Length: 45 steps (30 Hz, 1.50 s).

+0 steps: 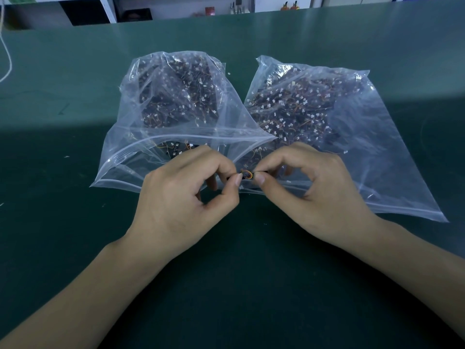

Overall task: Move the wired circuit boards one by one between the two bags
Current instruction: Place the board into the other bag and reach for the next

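Two clear zip bags lie side by side on the green table (pixel 75 248). The left bag (pixel 130 157) and the right bag (pixel 372 157) both hold several small dark circuit boards with orange wires and white connectors. Between the bags' near edges, my left hand (pixel 181 197) and my right hand (pixel 312 190) pinch one small wired circuit board (pixel 246 174) from either side, thumb and forefinger of each on its ends. The board is mostly hidden by my fingertips.
A white cord (pixel 7 59) hangs at the far left edge. Beyond the table's back edge stand white shelves (pixel 108 8) with small items, among them a red container (pixel 209 11).
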Tool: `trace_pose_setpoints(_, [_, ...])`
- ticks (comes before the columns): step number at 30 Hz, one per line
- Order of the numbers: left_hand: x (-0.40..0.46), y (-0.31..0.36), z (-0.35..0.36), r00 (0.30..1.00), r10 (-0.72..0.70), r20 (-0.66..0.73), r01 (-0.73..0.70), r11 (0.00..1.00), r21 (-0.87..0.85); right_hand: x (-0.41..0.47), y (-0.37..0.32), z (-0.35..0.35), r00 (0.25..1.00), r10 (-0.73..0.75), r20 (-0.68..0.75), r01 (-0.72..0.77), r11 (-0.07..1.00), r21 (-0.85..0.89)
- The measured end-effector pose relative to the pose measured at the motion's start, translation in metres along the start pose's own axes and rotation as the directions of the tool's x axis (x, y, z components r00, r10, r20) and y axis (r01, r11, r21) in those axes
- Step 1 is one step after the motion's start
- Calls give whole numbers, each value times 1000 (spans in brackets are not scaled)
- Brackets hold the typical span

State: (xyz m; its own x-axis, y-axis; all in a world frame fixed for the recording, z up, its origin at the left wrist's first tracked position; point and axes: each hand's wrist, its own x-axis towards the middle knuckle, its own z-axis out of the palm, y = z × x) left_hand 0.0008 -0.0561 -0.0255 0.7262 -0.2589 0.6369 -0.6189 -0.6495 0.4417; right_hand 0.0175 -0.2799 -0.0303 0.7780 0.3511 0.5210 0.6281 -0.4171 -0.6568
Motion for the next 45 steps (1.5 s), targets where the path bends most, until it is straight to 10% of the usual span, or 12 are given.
trace_pose_setpoints(45, [0,0,-2,999,10,33,-11,1000,8,1,2,0,999,18,46,-20,999,39])
